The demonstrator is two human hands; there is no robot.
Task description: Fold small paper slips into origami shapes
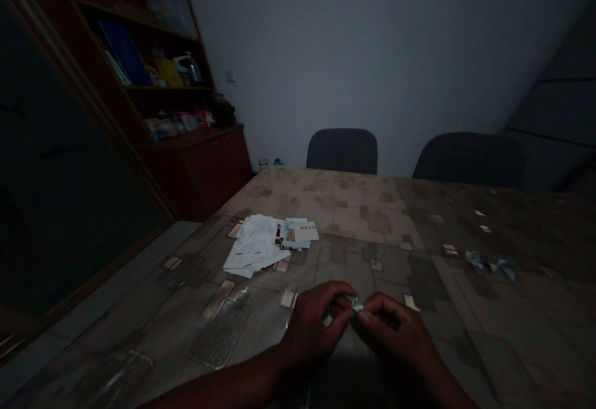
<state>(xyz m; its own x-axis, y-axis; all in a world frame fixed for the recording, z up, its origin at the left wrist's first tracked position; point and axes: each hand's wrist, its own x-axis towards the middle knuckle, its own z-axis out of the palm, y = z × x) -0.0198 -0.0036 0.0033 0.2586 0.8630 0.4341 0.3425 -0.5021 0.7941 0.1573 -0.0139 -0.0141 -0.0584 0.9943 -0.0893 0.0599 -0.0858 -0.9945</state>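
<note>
A small, pale scrap that looks like paper (356,305) is pinched between my two hands above the near part of the table. My left hand (321,316) grips its left side with thumb and fingers, the fingers curled. From the right, my right hand (395,325) holds it between thumb and index finger. The fingertips of both hands nearly meet. Most of the scrap is covered by the fingers, and the dim light hides its detail.
A loose pile of white papers and cards (258,244) lies left of centre on the patterned table (335,195). Crumpled scraps (490,265) lie at the right. Two dark chairs (342,150) (468,157) stand behind the table. A wooden shelf unit (200,164) stands at the left.
</note>
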